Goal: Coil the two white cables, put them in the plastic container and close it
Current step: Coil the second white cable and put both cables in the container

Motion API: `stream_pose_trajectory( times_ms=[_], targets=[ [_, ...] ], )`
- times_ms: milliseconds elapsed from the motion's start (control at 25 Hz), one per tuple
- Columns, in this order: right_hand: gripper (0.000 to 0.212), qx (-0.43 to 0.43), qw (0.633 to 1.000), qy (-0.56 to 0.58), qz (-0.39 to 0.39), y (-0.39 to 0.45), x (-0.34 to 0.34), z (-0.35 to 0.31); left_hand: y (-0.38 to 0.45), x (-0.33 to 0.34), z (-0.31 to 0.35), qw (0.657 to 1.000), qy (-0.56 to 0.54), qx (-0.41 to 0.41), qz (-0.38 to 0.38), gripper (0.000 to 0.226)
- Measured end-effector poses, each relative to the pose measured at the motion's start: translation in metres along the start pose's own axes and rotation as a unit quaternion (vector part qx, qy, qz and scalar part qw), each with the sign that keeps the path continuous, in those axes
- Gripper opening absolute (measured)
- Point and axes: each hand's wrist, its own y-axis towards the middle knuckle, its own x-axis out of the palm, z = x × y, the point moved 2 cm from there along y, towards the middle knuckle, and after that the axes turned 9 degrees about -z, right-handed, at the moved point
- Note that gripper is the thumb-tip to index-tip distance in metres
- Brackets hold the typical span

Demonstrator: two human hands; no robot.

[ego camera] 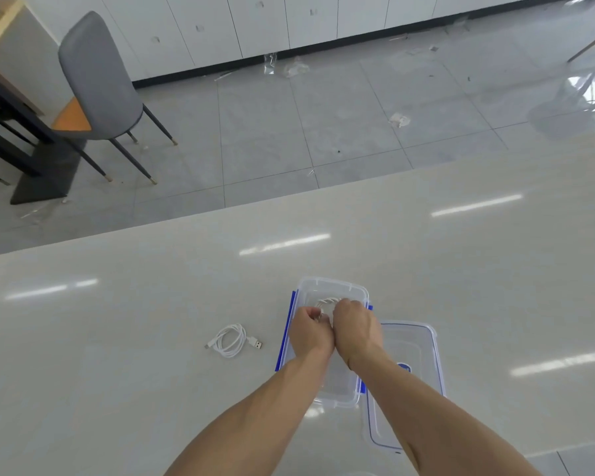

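The lid (pixel 406 383) lies nearest, flat on the table (pixel 117 338), touching the right side of the plastic container (pixel 334 286). The lid is the largest part: light, slightly flexible plastic, best taken by its long edges and pressed down evenly so that the blue latches (pixel 285 334) can fold over it.

The container stands open. It is light and likely to slide on the glossy surface; steady it by a wall when closing.

Both hands work over its open top. The left hand (pixel 310 333) and right hand (pixel 356 329) have their fingers curled round one white cable (pixel 327 301), a partly wound loop held above the far half of the container.

The second cable (pixel 232 340) lies loosely coiled on the table, left of the container and apart from it. It is limp, springy and light; pinch across the bundled loops, not the plug ends.
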Motion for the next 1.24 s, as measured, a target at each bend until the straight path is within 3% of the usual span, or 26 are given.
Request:
stream_pose_trajectory(
  times_ms=[160, 360, 480, 720, 880, 1160, 1240],
  targets=[
    [0.026, 0.012, 1.0, -0.018, -0.023, 0.01, -0.004, -0.003, 0.009, 0.004, 0.001, 1.0, 0.007, 0.025, 0.0, 0.017],
    [0.024, 0.053, 0.997, 0.045, -0.028, 0.018, -0.006, -0.008, 0.01, 0.008, -0.001, 0.979, 0.168, 0.113, 0.003, 0.013],
    [0.021, 0.079, 0.993, 0.09, -0.021, 0.021, -0.007, -0.01, 0.013, 0.009, 0.0, 0.97, 0.203, 0.135, 0.0, 0.013],
    [0.022, 0.068, 0.996, 0.05, -0.02, 0.023, -0.005, -0.012, 0.015, 0.007, 0.0, 0.955, 0.238, 0.174, -0.016, 0.015],
    [0.022, 0.085, 0.992, 0.09, -0.011, 0.024, -0.005, -0.01, 0.014, 0.003, 0.0, 0.957, 0.18, 0.223, -0.037, 0.024],
    [0.016, 0.056, 0.99, 0.128, 0.003, 0.013, -0.014, -0.006, 0.004, -0.006, 0.001, 0.964, 0.117, 0.23, -0.058, 0.043],
    [0.023, 0.054, 0.988, 0.146, 0.024, 0.006, -0.016, -0.003, -0.005, -0.011, 0.002, 0.968, 0.09, 0.222, -0.071, 0.049]
  ],
)
